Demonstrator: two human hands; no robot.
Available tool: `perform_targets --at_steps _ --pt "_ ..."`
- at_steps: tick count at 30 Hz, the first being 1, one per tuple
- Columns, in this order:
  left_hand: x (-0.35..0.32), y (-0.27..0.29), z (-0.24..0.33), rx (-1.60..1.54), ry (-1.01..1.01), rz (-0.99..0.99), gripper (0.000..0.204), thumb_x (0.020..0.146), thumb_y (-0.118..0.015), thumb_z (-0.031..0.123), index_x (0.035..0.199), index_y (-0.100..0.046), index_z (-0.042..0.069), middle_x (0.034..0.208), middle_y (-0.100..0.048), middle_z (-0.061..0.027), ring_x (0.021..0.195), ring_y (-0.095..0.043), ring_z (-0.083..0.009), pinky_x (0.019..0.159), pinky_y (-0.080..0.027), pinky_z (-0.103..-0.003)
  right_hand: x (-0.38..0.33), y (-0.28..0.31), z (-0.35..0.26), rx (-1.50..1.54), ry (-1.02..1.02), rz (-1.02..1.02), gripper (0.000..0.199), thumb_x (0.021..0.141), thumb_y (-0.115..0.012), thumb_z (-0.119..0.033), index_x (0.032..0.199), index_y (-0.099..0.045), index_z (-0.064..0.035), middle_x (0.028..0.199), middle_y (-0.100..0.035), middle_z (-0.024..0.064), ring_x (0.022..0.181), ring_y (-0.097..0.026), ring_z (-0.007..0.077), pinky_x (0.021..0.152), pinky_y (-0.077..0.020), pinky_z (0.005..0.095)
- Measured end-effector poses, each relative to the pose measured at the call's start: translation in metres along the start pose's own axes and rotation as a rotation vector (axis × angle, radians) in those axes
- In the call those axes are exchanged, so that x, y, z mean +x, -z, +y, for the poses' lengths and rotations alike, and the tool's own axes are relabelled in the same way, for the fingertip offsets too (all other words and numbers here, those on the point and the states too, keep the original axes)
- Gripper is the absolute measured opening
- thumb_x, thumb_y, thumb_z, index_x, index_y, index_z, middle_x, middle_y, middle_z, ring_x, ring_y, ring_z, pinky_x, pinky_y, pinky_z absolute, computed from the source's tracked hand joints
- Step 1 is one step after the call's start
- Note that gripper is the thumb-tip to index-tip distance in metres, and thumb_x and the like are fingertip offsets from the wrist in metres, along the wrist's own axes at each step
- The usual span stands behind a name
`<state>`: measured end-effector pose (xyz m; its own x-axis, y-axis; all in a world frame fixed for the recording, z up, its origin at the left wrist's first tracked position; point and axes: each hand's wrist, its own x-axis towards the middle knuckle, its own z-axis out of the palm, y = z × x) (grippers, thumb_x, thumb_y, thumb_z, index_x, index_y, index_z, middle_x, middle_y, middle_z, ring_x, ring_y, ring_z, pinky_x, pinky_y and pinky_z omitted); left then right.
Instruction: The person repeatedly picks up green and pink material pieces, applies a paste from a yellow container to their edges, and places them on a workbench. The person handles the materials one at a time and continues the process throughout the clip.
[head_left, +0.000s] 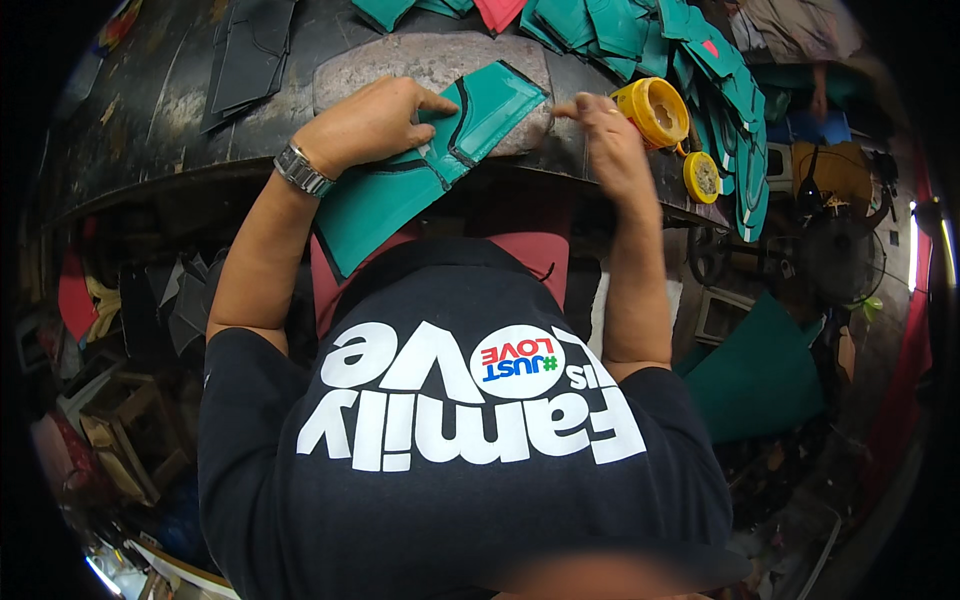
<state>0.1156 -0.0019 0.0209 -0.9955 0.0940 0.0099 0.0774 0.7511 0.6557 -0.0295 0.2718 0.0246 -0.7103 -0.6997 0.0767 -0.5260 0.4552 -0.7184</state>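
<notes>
A green sheet piece with black strips [478, 118] lies slantwise over a grey stone slab [350, 68], its lower end hanging past the table's front edge. My left hand [372, 122], with a metal watch on the wrist, rests on it. The index finger and thumb are spread on the green surface near a curved black strip. To the right of the piece, my right hand [610, 140] is raised with fingers curled in a pinch. Motion smears its fingertips, and I cannot make out what they hold. Beside that hand stands an open yellow tub [655, 112] with pale brownish stuff inside.
A yellow lid [702, 178] lies by the table edge. Green pieces [715, 70] are heaped along the right side and back of the dark table [150, 120]. Black pieces [250, 55] lie at the back left. A fan [838, 255] stands at the right.
</notes>
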Motion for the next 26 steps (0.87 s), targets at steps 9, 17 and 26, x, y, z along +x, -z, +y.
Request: perform_targets --at_steps 9,17,26 --pt "-0.003 0.0 0.0 -0.002 0.006 0.003 0.039 0.085 -0.07 0.01 0.124 -0.068 0.006 0.088 -0.071 -0.0188 0.07 -0.064 -0.0247 0.072 -0.052 -0.035 0.008 -0.076 0.0 -0.762 0.104 0.2 0.083 0.096 -0.039 -0.068 0.146 -0.045 -0.0022 0.156 -0.035 0.0215 0.15 -0.016 0.0408 0.115 -0.0078 0.0687" --pt "-0.003 -0.003 -0.007 -0.076 -0.023 0.028 0.039 0.085 -0.069 0.009 0.124 -0.068 0.007 0.086 -0.071 -0.0185 0.069 -0.062 -0.0237 0.071 -0.051 -0.035 0.022 -0.087 -0.02 -0.852 0.137 0.132 0.098 0.091 -0.04 -0.074 0.144 -0.041 0.0087 0.153 -0.038 0.0254 0.15 -0.021 0.0388 0.116 -0.007 0.0674" --pt "-0.003 0.009 0.006 -0.079 0.061 -0.067 0.04 0.079 -0.067 0.01 0.119 -0.071 0.011 0.089 -0.069 -0.0242 0.076 -0.067 -0.0362 0.074 -0.053 -0.04 0.041 -0.084 -0.016 -0.788 0.282 0.112 0.093 0.091 -0.041 -0.073 0.146 -0.043 0.0026 0.156 -0.036 0.0208 0.151 -0.018 0.0378 0.115 -0.0057 0.0684"
